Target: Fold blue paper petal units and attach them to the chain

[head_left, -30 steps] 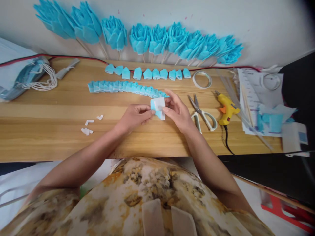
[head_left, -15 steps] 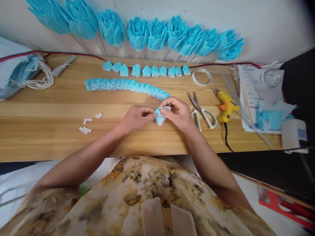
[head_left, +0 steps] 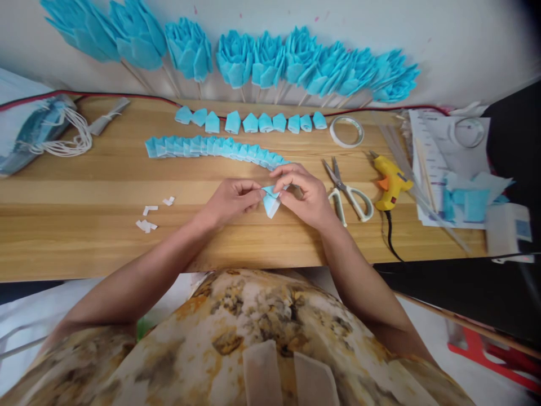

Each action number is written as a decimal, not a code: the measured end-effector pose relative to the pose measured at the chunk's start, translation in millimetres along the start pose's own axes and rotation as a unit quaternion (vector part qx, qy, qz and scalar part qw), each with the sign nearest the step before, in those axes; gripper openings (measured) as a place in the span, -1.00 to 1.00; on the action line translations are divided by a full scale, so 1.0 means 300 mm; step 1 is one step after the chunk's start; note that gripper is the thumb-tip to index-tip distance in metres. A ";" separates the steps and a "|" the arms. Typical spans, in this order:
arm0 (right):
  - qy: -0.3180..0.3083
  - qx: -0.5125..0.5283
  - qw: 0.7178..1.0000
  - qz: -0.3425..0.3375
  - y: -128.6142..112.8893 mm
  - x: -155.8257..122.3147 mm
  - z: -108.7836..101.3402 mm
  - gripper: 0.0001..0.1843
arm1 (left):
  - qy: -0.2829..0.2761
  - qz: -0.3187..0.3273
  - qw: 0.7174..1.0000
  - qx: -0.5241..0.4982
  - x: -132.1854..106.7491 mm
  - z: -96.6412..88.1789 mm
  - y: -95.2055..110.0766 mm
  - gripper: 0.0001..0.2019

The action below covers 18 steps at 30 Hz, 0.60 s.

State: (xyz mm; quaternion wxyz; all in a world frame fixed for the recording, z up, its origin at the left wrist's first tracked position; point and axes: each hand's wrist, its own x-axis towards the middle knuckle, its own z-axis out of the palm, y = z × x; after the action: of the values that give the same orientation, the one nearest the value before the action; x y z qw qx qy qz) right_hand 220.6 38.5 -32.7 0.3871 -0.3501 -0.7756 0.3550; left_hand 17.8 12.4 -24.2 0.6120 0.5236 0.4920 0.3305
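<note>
A blue-and-white paper square [head_left: 271, 206], part folded, is held above the desk [head_left: 105, 248] between both hands, one tip pointing to 6 o'clock. The left hand [head_left: 236, 198] has a narrow grip, thumb and forefinger pinching the 9 o'clock corner. The right hand [head_left: 307, 198] grips the 3 o'clock side, thumb below and curled fingers above, covering part of the paper.

The step in hand looks like folding: a blue flap lies across the upper part, with paler paper below it. The next move seems to call for a steady left pinch while the right fingers line up and press the crease.

From the square, a row of overlapping folded blue pieces [head_left: 213, 146] runs toward 10 o'clock, its near end beside the right fingers. Scissors [head_left: 340, 185] lie open at 3 o'clock, the yellow glue gun [head_left: 387, 189] beyond them.
</note>
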 end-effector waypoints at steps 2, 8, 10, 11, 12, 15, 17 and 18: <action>-0.002 0.000 1.000 -0.001 -0.001 0.000 -0.001 -0.87 | -0.006 0.003 1.000 -0.003 -0.001 -0.001 0.002 -0.72; -0.008 0.004 1.000 0.020 -0.006 0.001 -0.004 -0.88 | -0.024 0.021 0.999 0.015 -0.003 -0.002 0.011 -0.68; -0.009 0.005 1.000 0.024 -0.010 0.002 -0.003 -0.88 | -0.020 0.030 0.999 0.025 -0.003 -0.001 0.012 -0.66; -0.010 0.005 1.000 0.023 -0.012 0.002 -0.003 -0.88 | -0.018 0.034 0.999 0.031 -0.003 0.000 0.011 -0.64; -0.012 0.006 1.000 0.022 -0.013 0.002 -0.001 -0.88 | -0.015 0.037 0.999 0.035 -0.002 0.000 0.010 -0.63; -0.022 0.020 0.999 0.029 -0.013 -0.001 0.002 -0.90 | 0.008 0.044 0.998 0.035 0.001 -0.003 0.000 -0.63; -0.014 0.068 0.996 0.053 -0.006 -0.005 0.003 -0.88 | 0.036 0.050 0.998 0.029 0.005 -0.006 -0.010 -0.64; -0.003 0.103 0.992 0.068 -0.001 -0.006 0.004 -0.82 | 0.050 0.052 0.997 0.026 0.007 -0.008 -0.013 -0.65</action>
State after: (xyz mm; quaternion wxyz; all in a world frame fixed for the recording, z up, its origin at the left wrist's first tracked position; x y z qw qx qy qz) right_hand 220.5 36.4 -33.6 0.3936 -0.3598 -0.7103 0.4595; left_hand 15.8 14.3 -28.5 0.5550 0.5464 0.5028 0.3748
